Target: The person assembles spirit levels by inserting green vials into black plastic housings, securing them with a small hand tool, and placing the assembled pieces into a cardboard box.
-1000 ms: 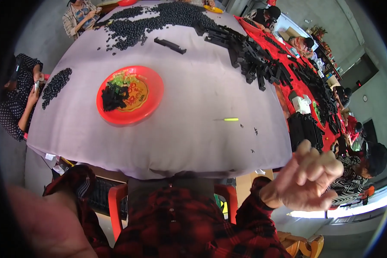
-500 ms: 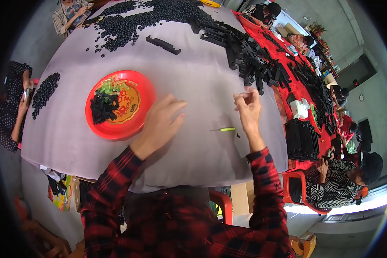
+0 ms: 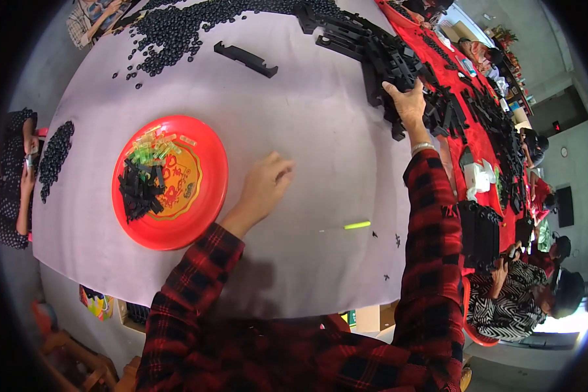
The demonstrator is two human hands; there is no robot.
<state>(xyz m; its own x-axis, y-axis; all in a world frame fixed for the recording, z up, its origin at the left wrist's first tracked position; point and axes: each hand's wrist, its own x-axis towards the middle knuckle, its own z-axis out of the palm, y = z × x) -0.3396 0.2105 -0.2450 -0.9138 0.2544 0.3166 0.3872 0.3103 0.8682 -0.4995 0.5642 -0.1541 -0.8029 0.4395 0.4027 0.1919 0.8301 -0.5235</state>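
Observation:
At the right side of the table my right hand (image 3: pixel 408 106) reaches into a heap of long black plastic parts (image 3: pixel 374 62). Its thumb and fingers close round one of these parts, whose far end is lost in the heap. Over the middle of the cloth hangs my left hand (image 3: pixel 266 189), loosely curled with a gap between thumb and fingers and nothing seen in it. A red plate (image 3: pixel 210 196) beside it holds small black pieces (image 3: pixel 140 189) and clear greenish pieces (image 3: pixel 153 147). A small screwdriver with a yellow-green handle (image 3: pixel 357 225) lies between my arms.
One black part (image 3: pixel 245 59) lies apart from the heap. Round black pieces (image 3: pixel 170 39) cover the far left, with a smaller pile (image 3: pixel 57 157) at the left edge. Tiny black bits (image 3: pixel 398 240) lie near my right sleeve. People sit at a red-covered table (image 3: pixel 503 225) on the right.
My right hand has moved right and away from me, from above the cloth onto a part in the heap. My left hand has shifted slightly right and down. The whole view has tilted a little.

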